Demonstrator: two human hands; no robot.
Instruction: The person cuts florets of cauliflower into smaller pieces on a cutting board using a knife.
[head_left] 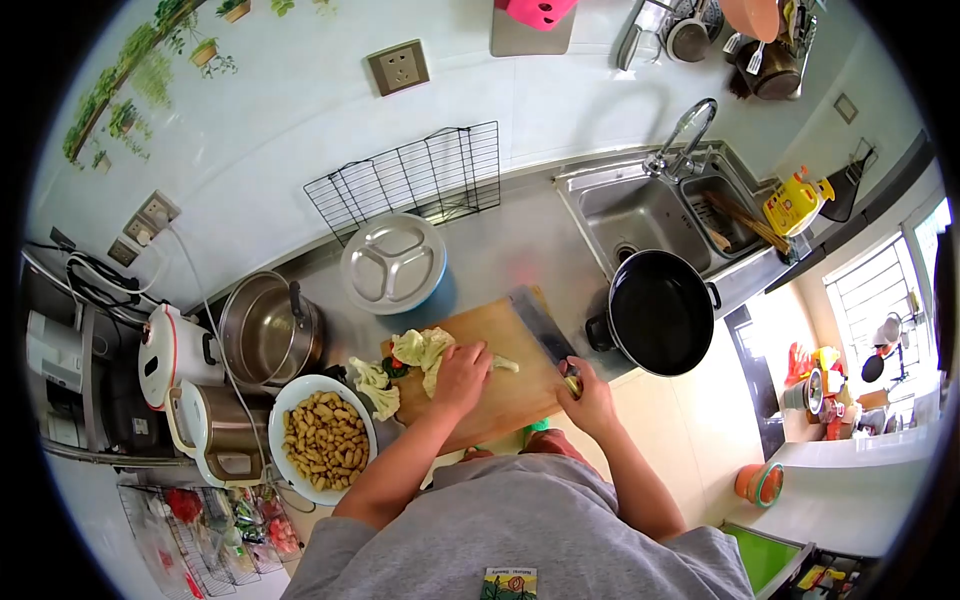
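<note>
Here the right hand (588, 395) was closed around the handle of the knife (541, 325), its broad blade at the right side of the cutting board (500, 395)! The left hand (464, 377), fingers curled, pressed on the pale cauliflower pieces (425, 352) over the board's left half; whether it gripped one, you couldn't tell. More leafy bits lay at the board's left edge, near the bowl of peanuts (325, 440). Right of the board sat the black pan (662, 312), near the sink (645, 220) on the desk (510, 250).
</note>
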